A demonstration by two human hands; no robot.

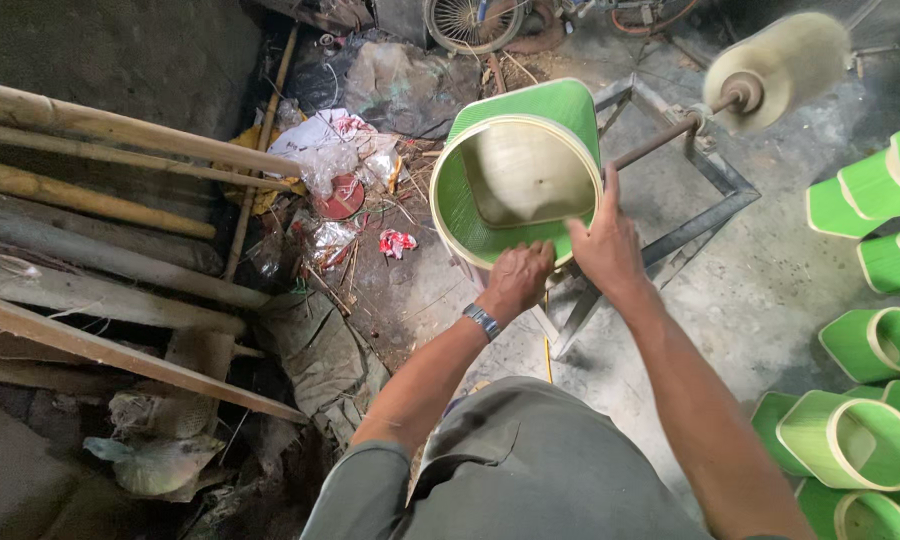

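Note:
I hold a green tapered bin (515, 170) with a pale rim and pale inside, its mouth turned toward me. My left hand (515, 280), with a wristwatch on the wrist, grips the lower rim. My right hand (602, 245) grips the rim at the lower right, thumb up along the edge. The bin sits in front of a pale cylindrical buffing roller (775, 65) on a metal shaft (660, 140), to the upper right of the bin and apart from it.
A metal frame stand (705, 205) carries the shaft. Several green bins (870, 330) lie stacked at the right. Bamboo poles (110, 170) and wooden planks lie at the left, with plastic litter (335, 160) on the floor. A bicycle wheel (470, 20) is at the top.

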